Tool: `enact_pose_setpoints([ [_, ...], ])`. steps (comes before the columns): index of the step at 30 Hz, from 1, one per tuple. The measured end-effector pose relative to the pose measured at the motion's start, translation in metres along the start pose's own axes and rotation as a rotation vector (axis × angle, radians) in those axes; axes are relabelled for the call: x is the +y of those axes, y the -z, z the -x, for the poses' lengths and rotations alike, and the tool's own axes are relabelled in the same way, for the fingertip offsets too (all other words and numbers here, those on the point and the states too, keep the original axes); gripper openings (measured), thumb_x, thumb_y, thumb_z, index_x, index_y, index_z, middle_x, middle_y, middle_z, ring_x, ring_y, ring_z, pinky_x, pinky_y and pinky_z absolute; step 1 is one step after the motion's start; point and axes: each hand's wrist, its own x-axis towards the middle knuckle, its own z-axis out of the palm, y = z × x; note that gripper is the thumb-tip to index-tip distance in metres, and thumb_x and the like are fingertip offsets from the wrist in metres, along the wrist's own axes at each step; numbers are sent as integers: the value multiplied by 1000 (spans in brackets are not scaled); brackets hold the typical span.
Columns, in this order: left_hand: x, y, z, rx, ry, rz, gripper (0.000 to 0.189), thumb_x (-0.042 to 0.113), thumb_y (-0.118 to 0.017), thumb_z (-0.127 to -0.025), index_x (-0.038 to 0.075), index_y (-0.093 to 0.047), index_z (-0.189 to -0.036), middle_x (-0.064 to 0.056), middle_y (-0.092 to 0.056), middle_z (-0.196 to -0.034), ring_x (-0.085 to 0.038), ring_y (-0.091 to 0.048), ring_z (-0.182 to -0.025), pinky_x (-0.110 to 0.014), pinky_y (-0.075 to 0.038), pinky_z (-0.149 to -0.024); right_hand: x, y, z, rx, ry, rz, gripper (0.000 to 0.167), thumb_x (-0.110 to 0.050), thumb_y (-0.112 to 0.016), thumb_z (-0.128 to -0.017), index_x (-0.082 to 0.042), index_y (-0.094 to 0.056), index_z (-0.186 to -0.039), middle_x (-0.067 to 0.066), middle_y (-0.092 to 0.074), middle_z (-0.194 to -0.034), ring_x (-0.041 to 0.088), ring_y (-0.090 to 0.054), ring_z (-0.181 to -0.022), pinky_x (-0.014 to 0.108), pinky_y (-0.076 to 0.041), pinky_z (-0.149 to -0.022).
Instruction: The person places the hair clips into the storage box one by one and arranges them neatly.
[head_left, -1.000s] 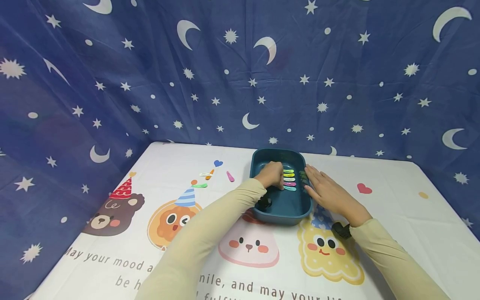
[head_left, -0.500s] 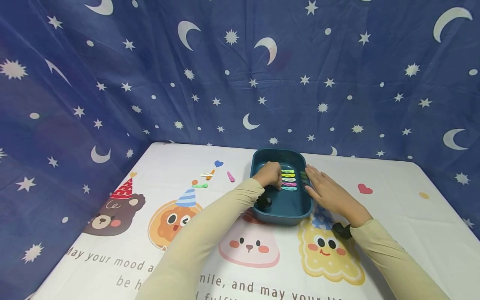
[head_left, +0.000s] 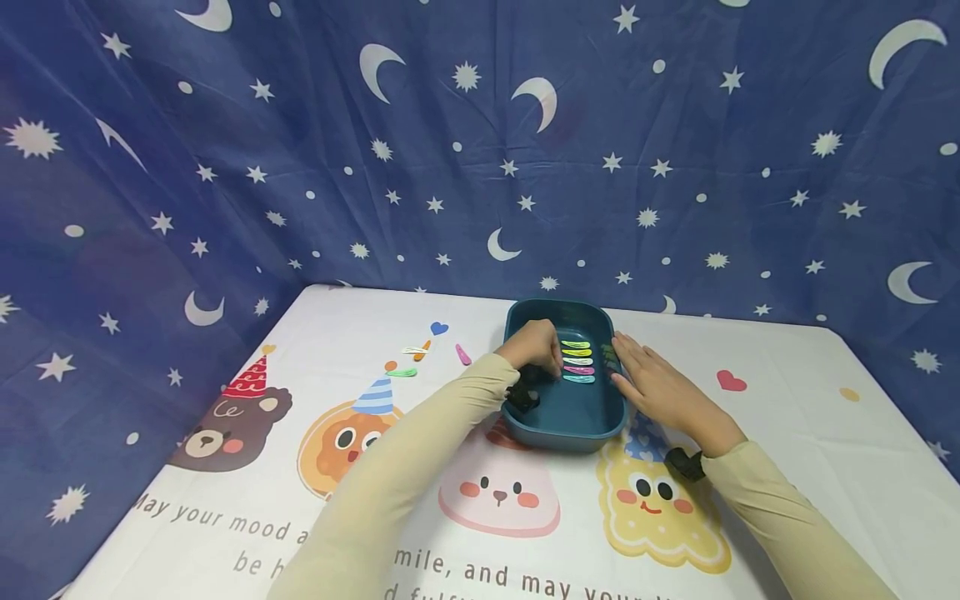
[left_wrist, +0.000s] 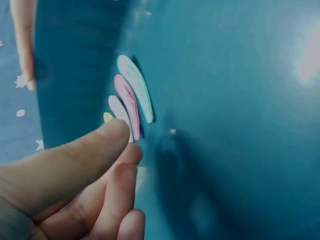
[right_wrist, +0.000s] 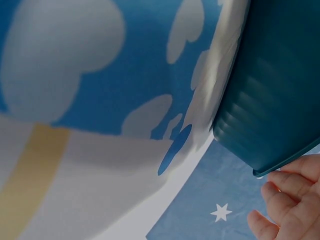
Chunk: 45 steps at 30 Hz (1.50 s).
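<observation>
left hand (head_left: 534, 346): shifted slightly leftward inside the teal plastic bin (head_left: 570, 421) | row of five snap hair clips (head_left: 577, 362): left ends, partly covered by that hand a second ago, now show in the head view | head view: scene sits slightly lower and farther right

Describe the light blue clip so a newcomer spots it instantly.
Start from the dark teal bin on the white table. On its floor, beside the left hand, lies a row of five clips. The light blue clip ends that row on the person's side, next to the pink clip, the only blue one.
</observation>
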Motion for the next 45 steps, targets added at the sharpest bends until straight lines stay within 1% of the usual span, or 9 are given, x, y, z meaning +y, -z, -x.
enact_pose_setpoints([
  [4,-2,6,1,-17,-52,6,9,12,-80,-73,7,-76,-79,-3,-74,-81,-3,-55,-64,-15,-45,-61,0,0,0,-4,-4,-4,65,-29,-45,-98,9,-21,-145,25,-22,-153,40,-22,-141,56,-20,-112],
  [9,-4,14,5,-47,-116,63,12,12,-78,-76,6,-77,-86,-5,-75,-87,-5,-60,-72,-15,-47,-67,0,0,0,-4,-4,-9,65,-29,-45,-98,9,-21,-145,25,-22,-153,40,-22,-141,56,-19,-112],
  [14,-8,24,10,-82,-184,147,19,11,-76,-78,2,-75,-95,-8,-74,-93,-13,-67,-83,-18,-50,-72,1,-1,0,-3,-4,-9,65,-29,-45,-98,8,-20,-146,24,-22,-153,39,-22,-141,56,-20,-112],
  [18,-13,31,13,-119,-229,232,24,9,-73,-80,-1,-72,-101,-12,-73,-98,-17,-69,-89,-19,-52,-75,1,-1,0,-3,-5,-10,65,-30,-45,-98,8,-20,-146,24,-22,-153,39,-22,-141,56,-21,-112],
  [21,-19,36,16,-136,-264,277,25,8,-72,-81,-1,-71,-105,-13,-73,-100,-17,-69,-91,-19,-53,-76,0,-1,0,-4,-9,-11,65,-30,-45,-98,8,-20,-146,24,-22,-153,39,-22,-141,56,-20,-112],
  [25,-27,46,25,-141,-309,312,27,7,-71,-82,1,-70,-108,-13,-72,-102,-16,-69,-93,-19,-53,-78,0,-1,1,-5,-13,-12,66,-30,-45,-98,7,-20,-146,24,-21,-154,39,-21,-141,56,-20,-112],
  [29,-36,56,36,-132,-331,352,28,7,-71,-82,2,-69,-109,-13,-72,-104,-15,-69,-94,-21,-52,-82,1,-2,1,5,-3,-15,65,-29,-46,-98,8,-21,-146,24,-22,-153,40,-22,-141,57,-20,-112],
  [37,-53,72,59,-75,-320,412,27,5,-70,-82,1,-69,-109,-18,-70,-106,-17,-69,-93,-24,-53,-84,1,-3,0,9,-5,-11,65,-30,-44,-98,8,-21,-145,24,-22,-153,40,-22,-141,56,-21,-112],
  [45,-76,81,77,-13,-325,380,26,6,-71,-82,0,-70,-107,-15,-71,-104,-16,-69,-91,-25,-53,-83,0,-1,1,-1,-16,-16,66,-31,-44,-98,8,-20,-146,24,-22,-153,40,-22,-141,56,-20,-112],
])
